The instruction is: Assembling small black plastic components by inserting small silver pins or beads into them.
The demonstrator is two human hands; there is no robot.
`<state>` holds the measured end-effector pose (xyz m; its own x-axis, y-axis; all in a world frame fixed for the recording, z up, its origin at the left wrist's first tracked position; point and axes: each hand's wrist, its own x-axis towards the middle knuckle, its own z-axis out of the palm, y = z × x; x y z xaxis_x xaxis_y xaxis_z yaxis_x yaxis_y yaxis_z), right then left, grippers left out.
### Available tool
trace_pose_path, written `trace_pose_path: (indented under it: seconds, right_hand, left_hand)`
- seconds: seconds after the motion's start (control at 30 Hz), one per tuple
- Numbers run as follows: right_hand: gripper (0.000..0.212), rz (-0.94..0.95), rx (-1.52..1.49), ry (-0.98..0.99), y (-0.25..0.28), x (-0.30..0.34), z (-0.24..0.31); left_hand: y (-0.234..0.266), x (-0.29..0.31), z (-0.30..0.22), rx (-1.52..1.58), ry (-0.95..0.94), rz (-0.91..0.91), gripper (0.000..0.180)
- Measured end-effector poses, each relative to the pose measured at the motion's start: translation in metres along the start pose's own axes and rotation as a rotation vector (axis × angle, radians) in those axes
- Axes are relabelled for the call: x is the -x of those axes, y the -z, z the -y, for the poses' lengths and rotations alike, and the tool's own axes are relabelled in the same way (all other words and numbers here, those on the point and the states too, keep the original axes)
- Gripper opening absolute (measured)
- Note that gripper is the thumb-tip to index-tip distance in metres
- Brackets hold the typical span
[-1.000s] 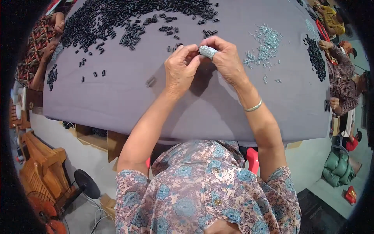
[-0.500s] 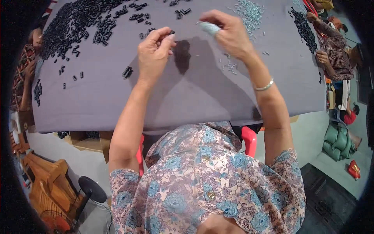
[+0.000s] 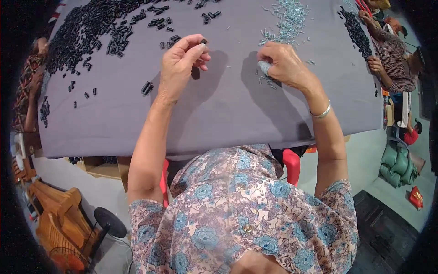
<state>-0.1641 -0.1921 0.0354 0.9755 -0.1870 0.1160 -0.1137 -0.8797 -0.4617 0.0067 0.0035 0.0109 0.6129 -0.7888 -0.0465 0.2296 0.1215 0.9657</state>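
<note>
The largest part of the view is taken by a table covered with grey cloth [image 3: 219, 123]. At its right edge, a co-worker in a striped top [image 3: 393, 59] is seen, with hands near a narrow dark heap [image 3: 356, 34]. A big heap of black pieces [image 3: 91, 34], small and cylinder-shaped, is spread over the far left part of the cloth. Farther right, beyond the right hand [image 3: 285, 64], a smaller heap of pale blue-green pieces [image 3: 289, 20] is scattered.

The right hand is held low, with its fingers curled inward; whether anything is gripped by it cannot be told. The left hand [image 3: 180, 64] is raised at the other side, well apart from the right one. Its thumb and forefinger are pressed together, and its other fingers are loosely bent.

At the right wrist, a light bracelet [image 3: 323, 111] is worn, and one digit is covered by a pale wrap [image 3: 263, 68]. Near the left wrist, a few black cylinders [image 3: 147, 88] are placed side by side. Between the left thumb and forefinger, one black piece [image 3: 203, 41] is pinched.
</note>
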Motion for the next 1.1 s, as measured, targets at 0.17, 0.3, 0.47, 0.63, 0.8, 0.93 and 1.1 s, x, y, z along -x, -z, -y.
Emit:
trace_pose_path:
  seconds: [0.17, 0.3, 0.47, 0.63, 0.8, 0.93, 1.1]
  right_hand:
    - [0.014, 0.113, 0.031, -0.118, 0.005, -0.013, 0.012]
    - [0.009, -0.024, -0.416, -0.237, -0.003, -0.023, 0.023]
    - [0.006, -0.165, -1.158, -0.4, -0.022, -0.044, 0.038]
    - [0.007, -0.185, -1.371, -0.4, -0.036, -0.055, 0.044]
    - [0.006, -0.151, -1.48, -0.351, -0.045, -0.055, 0.041]
    - [0.007, -0.172, -1.489, -0.347, -0.049, -0.054, 0.044]
    - [0.007, -0.17, -1.425, -0.264, -0.051, -0.054, 0.043]
  left_hand:
    - [0.001, 0.001, 0.004, 0.028, 0.028, 0.113, 0.019]
    - [-0.001, 0.003, 0.006, 0.021, 0.045, 0.128, 0.018]
    - [-0.003, 0.0, 0.01, 0.002, 0.04, 0.163, 0.021]
    - [-0.003, 0.001, 0.008, 0.083, 0.035, 0.126, 0.019]
    - [-0.005, 0.002, 0.004, 0.031, 0.023, 0.111, 0.019]
    - [-0.005, 0.0, 0.008, 0.046, 0.025, 0.128, 0.019]
    - [-0.005, 0.0, 0.009, -0.003, -0.018, 0.135, 0.018]
